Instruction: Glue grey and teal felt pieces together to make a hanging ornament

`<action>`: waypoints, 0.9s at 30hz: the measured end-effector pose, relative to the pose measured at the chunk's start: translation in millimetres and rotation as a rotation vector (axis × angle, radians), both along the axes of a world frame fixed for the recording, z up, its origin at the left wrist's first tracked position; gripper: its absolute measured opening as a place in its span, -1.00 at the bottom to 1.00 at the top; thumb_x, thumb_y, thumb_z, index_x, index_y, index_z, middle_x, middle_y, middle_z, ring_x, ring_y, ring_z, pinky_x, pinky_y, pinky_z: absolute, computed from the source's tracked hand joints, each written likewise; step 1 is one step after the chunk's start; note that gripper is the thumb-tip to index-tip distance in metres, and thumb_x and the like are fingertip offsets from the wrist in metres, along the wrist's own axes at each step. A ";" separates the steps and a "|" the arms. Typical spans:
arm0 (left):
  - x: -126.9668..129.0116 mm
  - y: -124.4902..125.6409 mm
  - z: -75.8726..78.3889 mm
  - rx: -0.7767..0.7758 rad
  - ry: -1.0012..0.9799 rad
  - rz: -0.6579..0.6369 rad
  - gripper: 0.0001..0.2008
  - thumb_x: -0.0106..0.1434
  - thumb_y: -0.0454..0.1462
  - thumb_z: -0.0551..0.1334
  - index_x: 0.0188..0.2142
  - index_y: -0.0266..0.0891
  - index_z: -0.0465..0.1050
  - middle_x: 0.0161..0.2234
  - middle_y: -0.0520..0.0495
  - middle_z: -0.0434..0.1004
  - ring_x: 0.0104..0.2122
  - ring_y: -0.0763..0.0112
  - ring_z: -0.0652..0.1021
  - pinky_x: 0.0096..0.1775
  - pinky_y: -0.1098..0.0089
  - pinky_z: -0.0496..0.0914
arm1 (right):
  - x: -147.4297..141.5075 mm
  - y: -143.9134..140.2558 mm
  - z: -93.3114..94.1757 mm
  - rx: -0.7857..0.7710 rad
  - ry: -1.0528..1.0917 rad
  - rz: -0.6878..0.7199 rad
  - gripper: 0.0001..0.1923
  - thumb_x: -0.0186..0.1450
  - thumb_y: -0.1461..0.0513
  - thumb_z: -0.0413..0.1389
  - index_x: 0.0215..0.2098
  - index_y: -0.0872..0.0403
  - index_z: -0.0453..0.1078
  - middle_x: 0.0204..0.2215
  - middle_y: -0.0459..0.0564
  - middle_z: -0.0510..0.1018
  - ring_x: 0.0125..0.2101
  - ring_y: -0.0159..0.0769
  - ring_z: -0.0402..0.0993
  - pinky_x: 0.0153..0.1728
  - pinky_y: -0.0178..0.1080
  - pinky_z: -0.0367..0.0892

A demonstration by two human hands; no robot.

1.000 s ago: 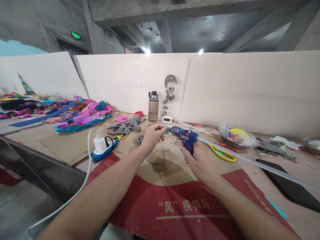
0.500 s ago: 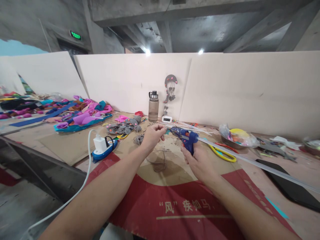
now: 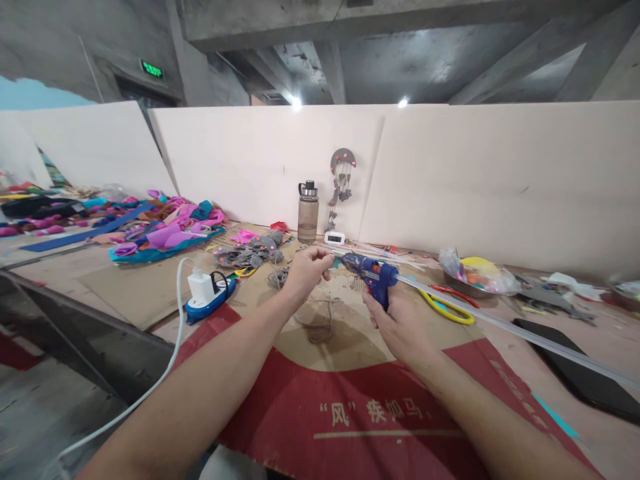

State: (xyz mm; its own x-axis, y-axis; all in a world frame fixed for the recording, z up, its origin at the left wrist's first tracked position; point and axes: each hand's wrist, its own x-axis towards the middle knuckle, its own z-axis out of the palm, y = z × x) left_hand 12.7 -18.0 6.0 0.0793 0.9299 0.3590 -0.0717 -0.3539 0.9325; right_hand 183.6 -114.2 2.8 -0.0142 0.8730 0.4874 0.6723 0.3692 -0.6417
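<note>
My right hand [image 3: 393,313] is wrapped around the handle of a blue hot glue gun [image 3: 377,277], whose nozzle points left. A long clear glue stick [image 3: 480,317] sticks out of the gun's back end toward the right. Just off the nozzle, my left hand [image 3: 311,272] is closed in a pinch; what sits between its fingertips is too small to make out. Below that hand a loose loop of grey yarn [image 3: 320,327] lies on the cardboard [image 3: 350,357]. A small bundle of grey yarn [image 3: 278,278] rests behind my left wrist.
Left of my hands are a blue power strip [image 3: 210,303] with a white plug and grey felt pieces [image 3: 245,253]. A water bottle [image 3: 307,217] and small clock [image 3: 334,238] stand behind. Yellow-handled scissors [image 3: 453,312], a metal bowl [image 3: 470,287] and a phone [image 3: 575,367] lie right.
Almost nothing differs; both hands and the glue gun hold the same positions, with only a slight shift of the whole view.
</note>
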 end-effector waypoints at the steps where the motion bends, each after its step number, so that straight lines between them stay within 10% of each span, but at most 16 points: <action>1: -0.1 0.1 -0.2 -0.003 0.002 -0.001 -0.80 0.08 -0.16 0.25 -0.42 -0.26 0.39 -0.66 0.10 0.33 -0.70 0.61 0.31 -0.62 0.57 0.09 | 0.0 -0.3 0.3 -0.002 -0.001 0.002 -0.68 0.29 0.09 -0.07 -0.10 0.12 0.26 -0.51 -0.03 0.43 -0.49 -0.26 0.36 -0.44 -0.24 0.25; 27: 0.0 0.4 -0.5 -0.003 0.004 0.004 -0.80 0.06 -0.15 0.27 -0.44 -0.26 0.38 -0.68 0.11 0.31 -0.72 0.62 0.29 -0.62 0.56 0.08 | -1.5 -3.1 3.3 -0.019 0.032 0.003 -0.65 0.29 0.08 -0.07 -0.08 0.13 0.28 -0.56 -0.07 0.41 -0.53 -0.27 0.34 -0.46 -0.24 0.25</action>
State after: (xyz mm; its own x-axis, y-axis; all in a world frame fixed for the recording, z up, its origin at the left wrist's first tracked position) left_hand 12.7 -17.5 5.6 0.0772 0.9313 0.3560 -0.0670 -0.3514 0.9338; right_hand 182.1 -117.3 6.1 -0.0016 0.8819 0.4715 0.6499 0.3592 -0.6698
